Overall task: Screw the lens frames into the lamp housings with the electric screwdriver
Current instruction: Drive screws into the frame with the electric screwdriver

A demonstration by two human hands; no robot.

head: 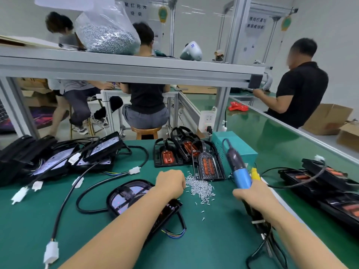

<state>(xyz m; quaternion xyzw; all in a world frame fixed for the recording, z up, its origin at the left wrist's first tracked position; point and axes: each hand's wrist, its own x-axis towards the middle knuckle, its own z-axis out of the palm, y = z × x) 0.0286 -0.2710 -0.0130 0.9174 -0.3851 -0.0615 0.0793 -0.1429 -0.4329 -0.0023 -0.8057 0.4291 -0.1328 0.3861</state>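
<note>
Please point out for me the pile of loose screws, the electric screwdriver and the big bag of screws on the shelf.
pile of loose screws (200, 188): head view, middle of the heap.
electric screwdriver (240, 177): head view, blue part of the body, above the right hand.
bag of screws (108, 38): head view, the screw-filled lower part.

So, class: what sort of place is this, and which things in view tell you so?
Most likely a factory assembly line for vehicle lamps: the pile of loose screws on the green bench, stacked lamp housings, and the electric screwdriver gripped in the right hand.
</note>
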